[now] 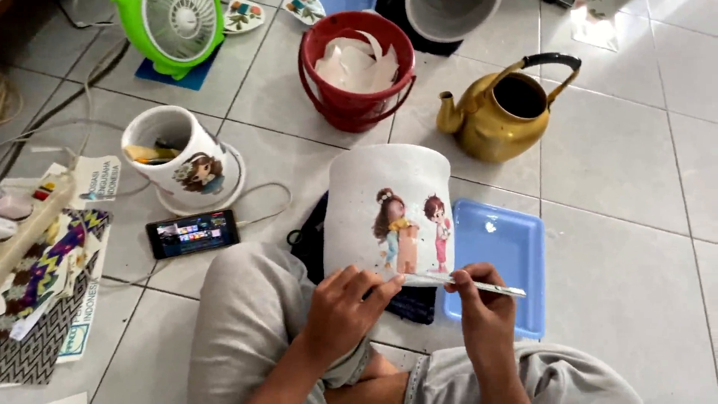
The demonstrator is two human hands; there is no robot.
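head view: the left hand (340, 310) clasps the lower rim of the white decorated pot (389, 213), which rests on the knee. the right hand (485, 310) pinches a thin brush (479, 285) against that rim. a heavy stroke could likely wrinkle the cartoon-children cutout (413, 230) just above the grip.

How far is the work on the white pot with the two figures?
Done: the two figures sit on the white pot. In hand: the left hand steadies its bottom edge while the right hand holds a brush there. The rest of the pot shows plain white.
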